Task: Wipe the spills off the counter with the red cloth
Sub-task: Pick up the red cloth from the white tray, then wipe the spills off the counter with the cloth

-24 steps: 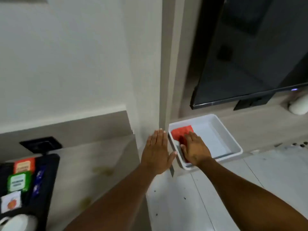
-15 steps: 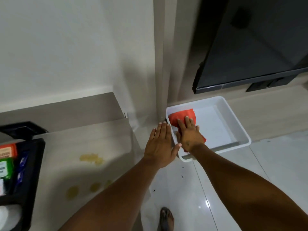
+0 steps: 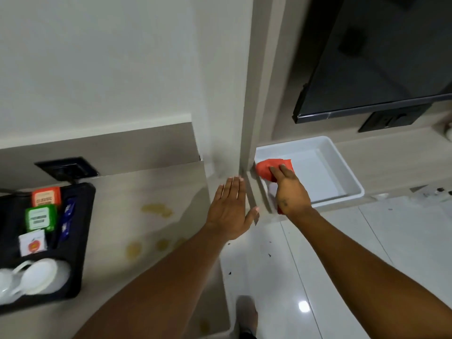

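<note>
Counter [image 3: 117,206]: pale, smooth, matte slab with a faint wood-grain look, running left of a squared wall pillar; bears yellowish spills [image 3: 156,209], one irregular patch near the middle and several small round drops nearer the front edge. Black tray [image 3: 83,241]: rectangular, dark, at the counter's left end; holds flat paper sachets in orange, green and white, plus glossy white cups [image 3: 36,277]. White bin [image 3: 342,167]: shallow rectangular plastic tub with rounded corners, on a lower ledge right of the pillar. Left hand [image 3: 230,211]: flat, fingers straight and together, thumb out, gripping nothing; whether the palm touches the counter's right corner cannot be told. Right hand [image 3: 291,192]: inside the bin's left end, fingers curled down over the red cloth [image 3: 269,167], grasping it. Red cloth: soft, bunched, orange-red fabric showing beyond the fingertips and again below the wrist; it sits in the bin, well apart from the spills.
</note>
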Demonstrator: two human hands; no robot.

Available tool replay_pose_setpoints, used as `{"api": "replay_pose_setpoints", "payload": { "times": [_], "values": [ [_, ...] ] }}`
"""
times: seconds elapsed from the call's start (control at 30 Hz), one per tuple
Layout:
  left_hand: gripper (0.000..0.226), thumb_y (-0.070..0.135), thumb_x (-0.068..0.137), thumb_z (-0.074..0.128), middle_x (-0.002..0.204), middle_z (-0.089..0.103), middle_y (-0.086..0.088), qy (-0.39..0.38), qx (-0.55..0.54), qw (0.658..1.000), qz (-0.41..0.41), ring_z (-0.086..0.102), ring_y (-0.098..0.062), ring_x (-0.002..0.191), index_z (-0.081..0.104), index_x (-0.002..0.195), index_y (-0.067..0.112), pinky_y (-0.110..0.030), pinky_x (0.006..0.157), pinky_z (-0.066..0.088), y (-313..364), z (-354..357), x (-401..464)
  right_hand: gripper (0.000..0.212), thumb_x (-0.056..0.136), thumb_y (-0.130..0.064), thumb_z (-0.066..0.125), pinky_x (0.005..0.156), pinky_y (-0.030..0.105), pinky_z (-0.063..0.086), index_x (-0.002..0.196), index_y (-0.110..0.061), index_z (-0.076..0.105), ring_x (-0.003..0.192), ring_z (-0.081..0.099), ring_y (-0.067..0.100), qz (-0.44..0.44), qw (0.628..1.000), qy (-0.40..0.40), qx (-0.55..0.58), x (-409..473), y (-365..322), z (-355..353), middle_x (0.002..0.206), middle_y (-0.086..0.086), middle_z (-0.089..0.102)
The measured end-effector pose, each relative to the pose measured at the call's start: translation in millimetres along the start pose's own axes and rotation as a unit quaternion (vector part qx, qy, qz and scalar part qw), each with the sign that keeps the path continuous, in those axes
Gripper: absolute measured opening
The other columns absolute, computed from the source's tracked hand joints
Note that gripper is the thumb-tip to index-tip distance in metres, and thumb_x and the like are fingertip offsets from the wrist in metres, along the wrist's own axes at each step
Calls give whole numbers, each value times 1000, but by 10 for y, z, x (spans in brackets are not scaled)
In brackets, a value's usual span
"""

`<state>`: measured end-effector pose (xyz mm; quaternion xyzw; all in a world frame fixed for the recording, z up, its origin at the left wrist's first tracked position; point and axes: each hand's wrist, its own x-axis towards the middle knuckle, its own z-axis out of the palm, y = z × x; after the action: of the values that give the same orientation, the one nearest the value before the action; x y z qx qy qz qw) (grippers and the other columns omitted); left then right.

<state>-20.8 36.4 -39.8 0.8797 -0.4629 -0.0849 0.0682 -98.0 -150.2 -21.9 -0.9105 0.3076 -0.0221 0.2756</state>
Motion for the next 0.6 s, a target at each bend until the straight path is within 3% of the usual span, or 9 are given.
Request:
{"api": "replay_pose_setpoints", "payload": {
  "times": [0.1, 0.17, 0.23, 0.27, 0.33, 0.4, 0.5, 0.6],
  "values": [
    [87, 64, 103, 27, 172, 13, -18, 8, 9, 1000, -4, 9, -33, 160, 8, 163, 3, -47, 130, 8, -162, -32, -548, 107, 71, 0, 82, 109, 55, 36, 150, -33, 18, 144, 25, 38, 23, 997, -6, -71, -595, -308, 210, 163, 2, 16],
    [87, 63, 102, 33, 171, 16, -18, 15, 2, 1000, -17, 11, -33, 159, 11, 162, 3, -47, 129, 9, -304, -23, -985, 121, 58, 6, 87, 107, 53, 42, 151, -32, 20, 143, 27, 37, 24, 998, -9, -57, -1062, -537, 398, 163, 1, 16],
    [87, 61, 101, 36, 171, 17, -19, 12, 3, 999, -31, 12, -33, 159, 13, 162, 3, -47, 129, 8, -485, 1, -1445, 113, 61, 8, 81, 103, 50, 45, 150, -32, 24, 141, 31, 35, 35, 999, -17, -10, -1541, -745, 659, 163, 0, 19],
    [87, 61, 100, 36, 171, 17, -19, 13, 5, 999, -36, 11, -33, 159, 14, 162, 3, -47, 129, 8, -563, 24, -1639, 99, 71, 4, 75, 106, 50, 44, 149, -32, 27, 141, 33, 34, 36, 999, -18, 11, -1751, -822, 797, 162, 0, 21],
    [88, 62, 100, 36, 171, 18, -19, 16, 9, 998, -53, 11, -33, 159, 15, 162, 4, -48, 129, 9, -777, 74, -2100, 60, 92, -14, 58, 111, 47, 38, 144, -33, 37, 139, 38, 30, 46, 993, -26, 105, -2157, -1050, 1084, 158, 0, 32],
    [88, 63, 99, 36, 170, 19, -19, 13, 11, 998, -68, 13, -33, 159, 16, 162, 3, -48, 128, 11, -1012, 140, -2551, 44, 100, -29, 43, 110, 41, 34, 144, -33, 39, 138, 38, 27, 77, 986, -33, 143, -2443, -1234, 1332, 156, -1, 35],
    [88, 61, 101, 39, 170, 19, -21, -3, 8, 996, -87, 12, -34, 159, 16, 161, 0, -49, 129, 11, -1384, 274, -3070, 56, 98, -20, 48, 105, 47, 41, 149, -29, 29, 141, 34, 33, 76, 995, -61, 8, -2711, -1336, 1596, 159, 4, 28],
    [89, 62, 101, 30, 170, 17, -23, -23, 18, 994, -108, 12, -36, 159, 14, 161, -2, -49, 130, 10, -1708, 377, -3386, 50, 96, -29, 53, 102, 49, 43, 143, -24, 39, 134, 42, 32, 16, 995, -17, -96, -2869, -1388, 1714, 148, 8, 47]
  ]
}}
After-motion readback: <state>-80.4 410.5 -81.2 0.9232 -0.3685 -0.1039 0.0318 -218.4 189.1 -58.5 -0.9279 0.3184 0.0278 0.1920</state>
